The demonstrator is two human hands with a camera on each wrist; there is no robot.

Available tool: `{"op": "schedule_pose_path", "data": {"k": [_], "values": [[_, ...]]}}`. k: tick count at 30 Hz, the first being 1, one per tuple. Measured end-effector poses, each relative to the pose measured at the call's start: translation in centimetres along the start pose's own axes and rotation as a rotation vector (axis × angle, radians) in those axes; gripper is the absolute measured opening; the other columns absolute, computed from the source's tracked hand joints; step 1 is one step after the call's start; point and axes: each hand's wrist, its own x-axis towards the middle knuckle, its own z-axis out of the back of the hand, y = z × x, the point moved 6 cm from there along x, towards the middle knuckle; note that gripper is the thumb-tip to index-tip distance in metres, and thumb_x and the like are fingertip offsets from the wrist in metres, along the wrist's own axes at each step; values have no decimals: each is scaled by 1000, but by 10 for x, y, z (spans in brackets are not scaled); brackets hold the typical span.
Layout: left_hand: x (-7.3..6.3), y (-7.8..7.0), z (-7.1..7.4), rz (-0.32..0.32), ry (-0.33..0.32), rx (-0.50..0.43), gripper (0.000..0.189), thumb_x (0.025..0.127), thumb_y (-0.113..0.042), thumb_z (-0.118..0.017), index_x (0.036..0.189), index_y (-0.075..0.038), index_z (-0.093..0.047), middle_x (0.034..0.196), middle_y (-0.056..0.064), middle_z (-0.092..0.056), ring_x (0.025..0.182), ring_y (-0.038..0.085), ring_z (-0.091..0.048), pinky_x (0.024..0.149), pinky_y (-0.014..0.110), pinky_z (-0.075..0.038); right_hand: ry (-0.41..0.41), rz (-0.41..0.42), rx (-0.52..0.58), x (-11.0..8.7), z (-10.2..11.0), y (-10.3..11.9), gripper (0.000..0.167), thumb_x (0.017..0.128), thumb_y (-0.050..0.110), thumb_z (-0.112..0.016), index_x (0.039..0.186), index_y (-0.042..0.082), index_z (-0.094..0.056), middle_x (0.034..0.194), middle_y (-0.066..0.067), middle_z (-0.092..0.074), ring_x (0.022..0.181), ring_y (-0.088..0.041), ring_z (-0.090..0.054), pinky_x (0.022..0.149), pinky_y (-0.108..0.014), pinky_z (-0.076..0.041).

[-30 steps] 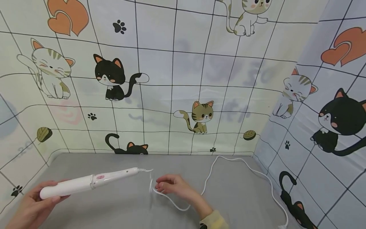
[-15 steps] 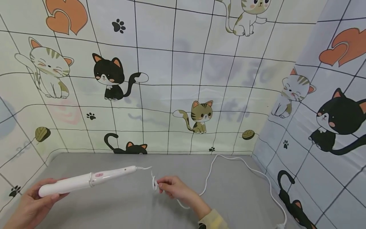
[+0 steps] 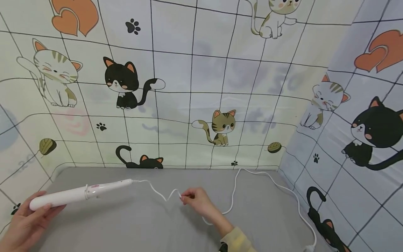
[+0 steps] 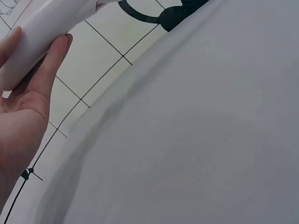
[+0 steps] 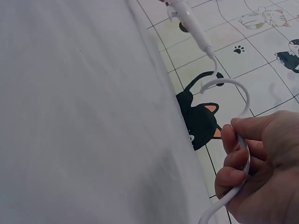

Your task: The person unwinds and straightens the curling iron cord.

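My left hand (image 3: 28, 222) grips the thick end of a white curling iron (image 3: 70, 196), which tilts up to the right above the grey surface. Its slimmer handle has a pink button, and the cord leaves from that end. In the left wrist view, fingers and thumb wrap the white barrel (image 4: 46, 35). My right hand (image 3: 201, 204) pinches the white cord (image 3: 165, 200) a short way from the handle. Seen from the right wrist, the cord (image 5: 246, 95) arcs up from thumb and forefinger and also runs under the other curled fingers.
The rest of the cord loops over the grey tabletop (image 3: 141, 224) to a white plug (image 3: 310, 248) at the front right. A cat-print cloth (image 3: 176, 77) rises behind the table and along both sides.
My right hand has closed on the cord, and its bunched loop has drawn out into a loose zigzag. My left hand has carried the curling iron slightly left.
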Motion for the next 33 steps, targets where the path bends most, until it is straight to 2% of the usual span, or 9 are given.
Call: {"op": "schedule_pose_path", "data": {"k": [5,10,14,19,25,28,29,31,33], "values": [[0,-7,13,-23,-27,-51,61,101,23,-13,143,3,-52,132,18,-53,116,49,-62,98,58,-51,-7,13,-32,-4,6,-2,10,95,5,-70,95,-3,-76,75,2,-68,69,-6,-56,58,-18,-44],[-5,-6,30,-13,-153,-16,61,102,22,-19,143,-6,-54,129,7,-53,110,45,-66,93,55,-56,-15,14,-61,-8,14,-9,7,91,1,-71,95,-3,-76,78,0,-70,70,-6,-57,59,-18,-47],[-9,-4,45,4,-298,96,61,103,20,-30,143,-19,-56,125,-5,-52,102,36,-71,87,49,-60,0,46,-118,-10,14,-14,8,89,-2,-71,96,-4,-76,81,0,-70,72,-4,-56,62,-19,-49],[-3,-7,59,82,-449,289,59,104,12,-42,141,-33,-55,131,-17,-39,93,24,-74,84,43,-62,54,82,-169,-13,2,-18,9,89,-4,-71,97,-3,-76,83,-1,-70,75,-3,-57,67,-21,-50],[6,-12,68,206,-573,452,50,105,2,-53,135,-39,-53,128,-16,-35,86,17,-74,83,40,-63,70,56,-154,-20,-8,-18,10,89,-5,-71,97,0,-76,84,1,-71,77,-4,-60,70,-22,-52],[6,-15,72,268,-683,572,70,103,-6,-60,154,-43,-30,127,-13,-36,81,12,-73,83,39,-63,62,52,-155,-24,-9,-16,9,89,-3,-72,96,2,-76,84,3,-71,77,-3,-59,69,-21,-52],[7,-16,73,289,-722,637,79,102,-10,-63,159,-40,-19,132,-5,-37,80,10,-72,82,38,-63,58,57,-155,-26,-10,-16,9,89,-2,-72,96,2,-76,84,3,-71,77,-3,-59,69,-21,-52],[7,-17,75,333,-782,762,95,101,-17,-66,164,-27,3,144,16,-31,77,5,-70,83,38,-62,52,64,-150,-27,-10,-15,8,89,0,-73,96,2,-77,84,4,-71,77,-2,-58,70,-21,-52],[8,-18,78,363,-849,881,102,99,-20,-69,163,-13,8,153,33,-17,73,2,-67,81,37,-63,50,66,-145,-28,-11,-15,9,89,2,-75,97,2,-77,86,4,-71,78,-2,-58,71,-21,-52]]}}
